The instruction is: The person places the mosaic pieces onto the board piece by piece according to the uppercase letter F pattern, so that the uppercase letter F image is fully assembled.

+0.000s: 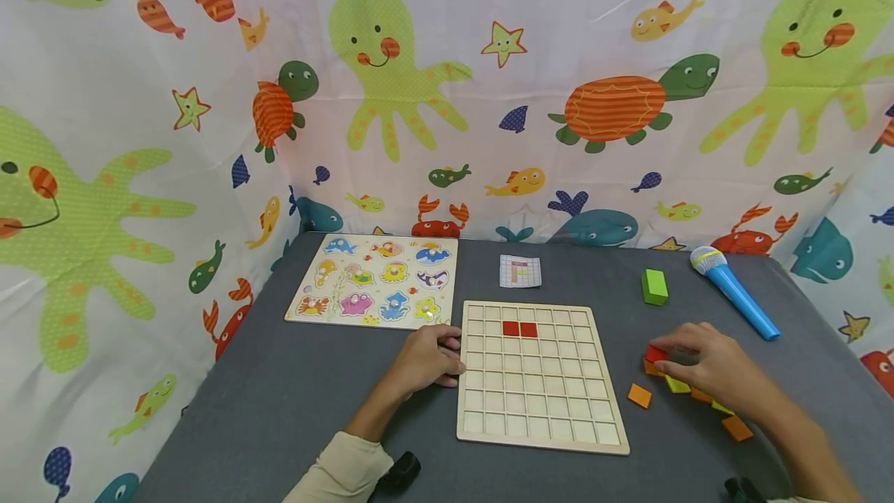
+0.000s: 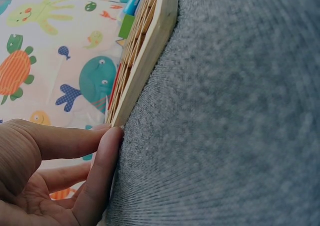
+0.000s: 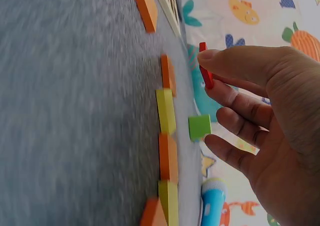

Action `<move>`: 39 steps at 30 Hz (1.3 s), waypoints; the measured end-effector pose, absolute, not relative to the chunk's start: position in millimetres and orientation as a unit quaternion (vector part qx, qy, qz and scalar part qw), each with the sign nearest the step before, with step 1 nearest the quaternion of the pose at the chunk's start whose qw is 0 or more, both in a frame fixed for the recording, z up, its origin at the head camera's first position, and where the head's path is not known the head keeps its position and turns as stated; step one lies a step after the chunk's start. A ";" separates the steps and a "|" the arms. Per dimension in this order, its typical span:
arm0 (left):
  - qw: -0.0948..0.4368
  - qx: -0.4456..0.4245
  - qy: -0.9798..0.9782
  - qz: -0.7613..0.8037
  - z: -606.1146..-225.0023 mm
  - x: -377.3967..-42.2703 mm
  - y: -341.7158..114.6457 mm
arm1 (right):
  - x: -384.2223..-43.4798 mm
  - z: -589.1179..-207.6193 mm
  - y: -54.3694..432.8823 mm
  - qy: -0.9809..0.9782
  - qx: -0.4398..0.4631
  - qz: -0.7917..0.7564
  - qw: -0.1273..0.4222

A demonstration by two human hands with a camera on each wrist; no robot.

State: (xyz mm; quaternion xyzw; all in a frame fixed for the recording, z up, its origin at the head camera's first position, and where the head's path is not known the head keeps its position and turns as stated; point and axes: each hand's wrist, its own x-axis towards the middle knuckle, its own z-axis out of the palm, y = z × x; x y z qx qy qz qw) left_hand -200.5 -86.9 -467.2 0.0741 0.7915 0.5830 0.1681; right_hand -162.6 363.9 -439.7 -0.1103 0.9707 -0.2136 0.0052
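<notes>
Left end of the worktop (image 1: 244,418): the sea-animal puzzle (image 1: 307,287) lies just beyond the left hand (image 1: 429,357), mostly to its left. That hand pinches the near-left edge of the grid board (image 1: 534,384), thumb and fingertips on the wooden rim. A good brace; best kept light and low, so the board stays flat and square.

To the left hand's right, the board's cells. Ahead of the hand, two red tiles (image 1: 511,328) sit side by side in the second row from the far rim. Farther off, a small gridded card (image 1: 520,272), its marks too fine to read surely.

Just left of the right hand (image 1: 705,355), one loose orange tile (image 1: 639,396). The hand itself pinches a red tile (image 3: 204,68) between thumb and fingertip — the right wrist view shows it raised clear of the orange and yellow tiles (image 3: 166,110) strung out in a line beneath the hand. Beyond the hand, a green block (image 1: 654,287); beyond and to its right, a blue microphone (image 1: 736,293).

Judgement on the step: hold the tile by its edges, level it over a cell, square the corners, then press down — without nudging its neighbours.
</notes>
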 end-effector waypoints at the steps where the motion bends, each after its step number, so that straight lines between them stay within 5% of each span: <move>1: 0.168 0.073 0.791 0.583 -466.7 -200.2 -86.8 | -164.0 -440.1 361.4 0.970 -0.113 -0.216 0.004; 39: 0.167 0.077 0.789 0.586 -467.3 -201.0 -87.7 | -209.6 -452.1 281.9 0.945 -0.184 -0.271 0.006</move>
